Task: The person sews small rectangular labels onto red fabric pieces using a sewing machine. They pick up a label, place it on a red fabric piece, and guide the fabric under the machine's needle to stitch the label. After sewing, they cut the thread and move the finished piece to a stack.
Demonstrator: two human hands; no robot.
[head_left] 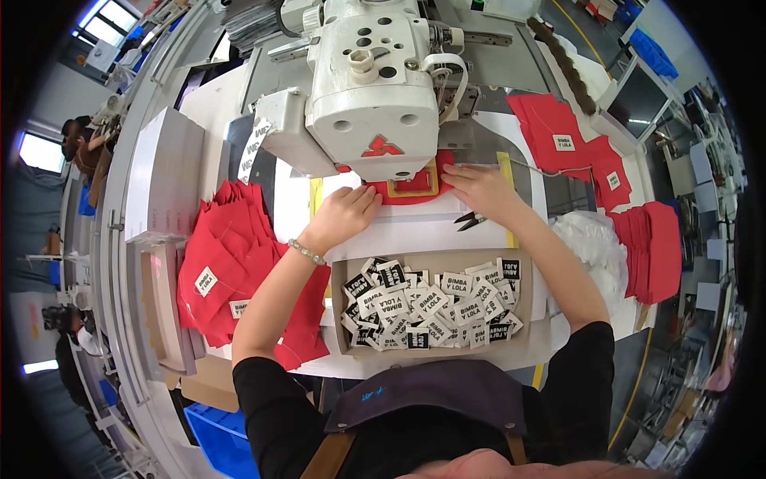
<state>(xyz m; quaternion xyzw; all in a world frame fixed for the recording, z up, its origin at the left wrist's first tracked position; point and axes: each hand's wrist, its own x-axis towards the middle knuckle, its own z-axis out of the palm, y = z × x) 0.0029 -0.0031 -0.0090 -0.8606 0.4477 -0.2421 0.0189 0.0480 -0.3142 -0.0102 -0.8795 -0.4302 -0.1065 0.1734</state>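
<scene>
I am setting the red fabric piece under the sewing machine. My left hand lies flat with fingers together on its near edge; my right hand presses it, fingers spread. Next I judge it needs squaring inside the yellow frame. Snips lie just below my right hand.

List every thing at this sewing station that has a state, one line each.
left hand: flat, pressing the red fabric piece
right hand: flat on the same piece
red fabric piece: under the sewing machine head
snips: lying on the table, unheld
label tray: full of loose labels
left red stack: fanned out
</scene>
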